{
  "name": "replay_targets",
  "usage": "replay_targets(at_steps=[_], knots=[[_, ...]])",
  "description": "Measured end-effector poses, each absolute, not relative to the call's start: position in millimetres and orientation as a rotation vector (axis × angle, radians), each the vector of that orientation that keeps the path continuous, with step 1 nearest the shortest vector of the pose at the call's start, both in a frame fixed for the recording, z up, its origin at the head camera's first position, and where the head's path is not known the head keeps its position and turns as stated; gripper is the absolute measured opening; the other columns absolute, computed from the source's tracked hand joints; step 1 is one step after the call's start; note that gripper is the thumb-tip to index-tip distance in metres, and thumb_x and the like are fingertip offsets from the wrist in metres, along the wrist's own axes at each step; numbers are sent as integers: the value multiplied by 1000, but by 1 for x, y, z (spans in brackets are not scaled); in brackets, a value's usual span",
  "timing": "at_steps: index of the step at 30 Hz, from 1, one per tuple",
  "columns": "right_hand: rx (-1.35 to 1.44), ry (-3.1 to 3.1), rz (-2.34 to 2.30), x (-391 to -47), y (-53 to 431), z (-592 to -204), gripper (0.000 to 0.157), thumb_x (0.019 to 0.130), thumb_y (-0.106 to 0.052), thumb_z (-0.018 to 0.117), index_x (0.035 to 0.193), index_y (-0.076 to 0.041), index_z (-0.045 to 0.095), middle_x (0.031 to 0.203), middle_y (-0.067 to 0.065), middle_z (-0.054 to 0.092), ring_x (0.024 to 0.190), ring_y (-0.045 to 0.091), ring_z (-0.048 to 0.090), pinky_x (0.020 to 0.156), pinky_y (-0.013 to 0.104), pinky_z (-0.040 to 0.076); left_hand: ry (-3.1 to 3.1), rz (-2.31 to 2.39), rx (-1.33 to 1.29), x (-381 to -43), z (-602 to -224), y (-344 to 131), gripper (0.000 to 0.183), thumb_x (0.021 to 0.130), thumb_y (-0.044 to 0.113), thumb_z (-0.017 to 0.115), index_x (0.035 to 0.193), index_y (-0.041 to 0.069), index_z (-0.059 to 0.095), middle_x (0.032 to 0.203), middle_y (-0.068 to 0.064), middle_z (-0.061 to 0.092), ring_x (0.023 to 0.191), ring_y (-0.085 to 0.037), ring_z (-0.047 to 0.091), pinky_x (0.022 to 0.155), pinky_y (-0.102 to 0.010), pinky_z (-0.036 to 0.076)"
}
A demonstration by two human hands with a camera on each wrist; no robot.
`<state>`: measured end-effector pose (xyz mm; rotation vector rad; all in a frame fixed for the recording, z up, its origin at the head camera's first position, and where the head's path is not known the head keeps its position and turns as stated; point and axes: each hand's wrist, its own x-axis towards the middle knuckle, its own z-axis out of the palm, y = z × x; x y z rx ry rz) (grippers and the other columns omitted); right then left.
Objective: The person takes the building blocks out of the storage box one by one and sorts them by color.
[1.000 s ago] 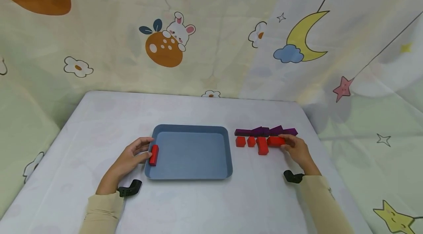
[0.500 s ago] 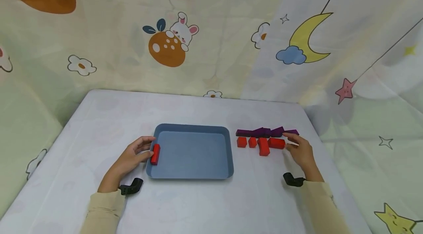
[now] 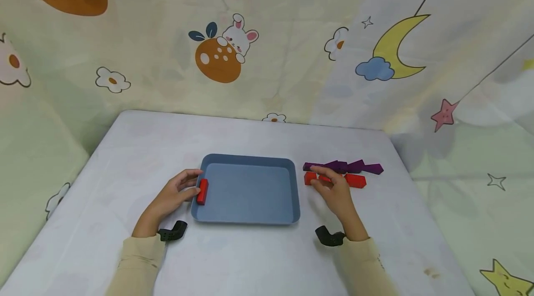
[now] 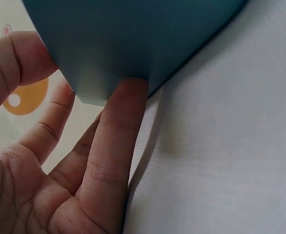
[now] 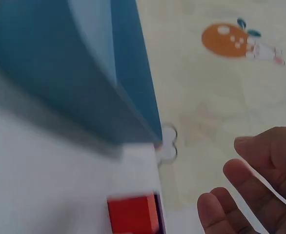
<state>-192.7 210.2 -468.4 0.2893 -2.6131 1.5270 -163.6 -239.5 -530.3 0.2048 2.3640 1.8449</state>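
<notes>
At the left end of a blue-grey tray [image 3: 250,216], my left hand [image 3: 173,198] grips the rim, its thumb beside a red bar-shaped block [image 3: 202,192] in the tray. Up close in the left wrist view, the fingers lie against the tray's wall [image 4: 113,44]. My right hand [image 3: 335,191] is over the row of red blocks [image 3: 355,181], thumb and index finger apart with nothing between them. It covers part of the row's middle. One red block [image 5: 133,213] shows below the tray in the right wrist view, to the left of the fingertips.
Several dark purple blocks [image 3: 355,166] lie in a line just behind the red ones, right of the tray. The white-covered table [image 3: 250,259] meets a printed cloth backdrop [image 3: 158,64] at its far edge.
My right hand has left the rightmost red block and moved left along the row towards its left end. My left hand stays at the tray. The head view has shifted slightly.
</notes>
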Motion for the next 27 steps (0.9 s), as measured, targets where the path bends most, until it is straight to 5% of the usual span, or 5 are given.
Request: replay_targets(at_steps=[4,8,16,27], knots=[[455,-2585,1647,-189,177,-474,40,96,11,74,135,8,69,138,26,69,128,48,64,107,47,52,2360,1848,181,-164,-530,-239,52,106,8,65,154,-4,50,159,-34,46,145,-56,45,89,-27,56],[569,-2616,1753,-186,144,-478,45,96,9,75,140,8,66,142,26,65,135,48,60,110,51,50,2345,1854,165,-164,-530,-239,52,105,8,62,154,-4,49,159,-33,46,144,-54,47,88,-28,58],[749,-2657,1888,-182,83,-485,54,94,5,79,145,8,61,150,23,61,142,44,53,115,53,48,2351,1852,175,-165,-528,-237,52,105,7,61,154,-3,50,158,-32,47,141,-50,51,89,-29,58],[847,-2761,1948,-182,15,-497,70,90,4,85,153,5,55,158,20,55,147,38,52,117,38,45,2331,1875,158,-166,-531,-239,53,103,4,58,155,-4,50,158,-32,48,142,-50,51,89,-28,58]])
